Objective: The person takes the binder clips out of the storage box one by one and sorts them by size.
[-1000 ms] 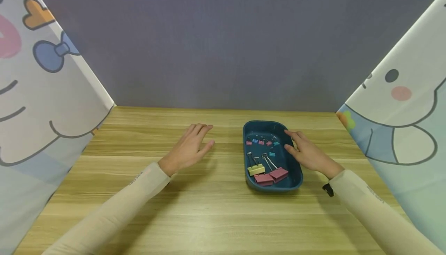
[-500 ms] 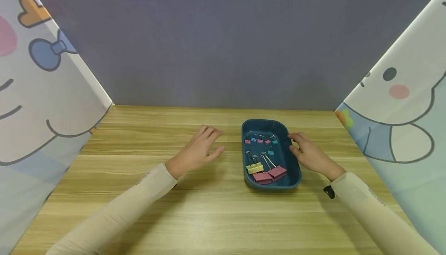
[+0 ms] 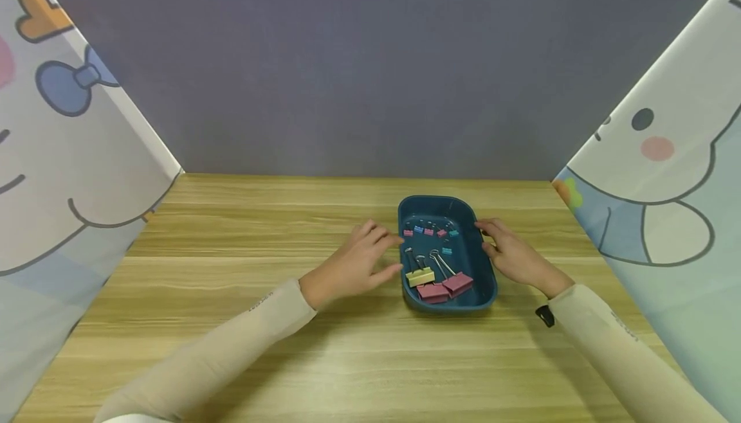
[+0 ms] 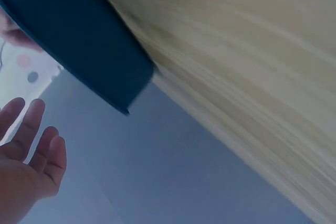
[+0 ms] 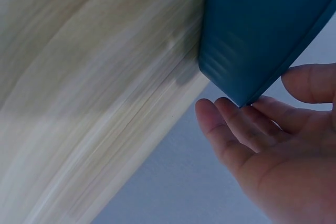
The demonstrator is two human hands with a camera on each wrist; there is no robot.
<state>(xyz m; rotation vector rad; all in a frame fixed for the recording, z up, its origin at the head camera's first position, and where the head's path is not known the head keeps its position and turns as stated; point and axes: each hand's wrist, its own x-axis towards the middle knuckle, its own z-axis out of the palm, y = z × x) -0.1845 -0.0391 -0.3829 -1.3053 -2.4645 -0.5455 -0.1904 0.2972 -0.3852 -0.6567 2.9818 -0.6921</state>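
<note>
A dark blue rounded tray [image 3: 453,309] stands on the wooden table, holding binder clips. Near its front lie a yellow binder clip [image 3: 420,277] and two large pink binder clips [image 3: 458,283]. Farther back in it are several small clips in pink, blue and teal, among them a teal clip [image 3: 447,251]. My left hand [image 3: 353,263] is just left of the tray, fingers relaxed and fingertips close to the left rim. On the other side, my right hand [image 3: 516,257] has its fingertips and thumb at the right rim, fingers loosely extended in the right wrist view. Neither hand grips a clip.
The wooden table [image 3: 231,230] runs back to a grey partition [image 3: 370,76]. Cartoon-printed panels flank it, a left panel [image 3: 92,172] and a right panel [image 3: 677,172]. A black strap piece [image 3: 545,315] shows beneath the right sleeve.
My left hand has moved right across the table, up to the tray's left side. My right hand has drawn back slightly from over the tray to its right rim. The clips lie as before.
</note>
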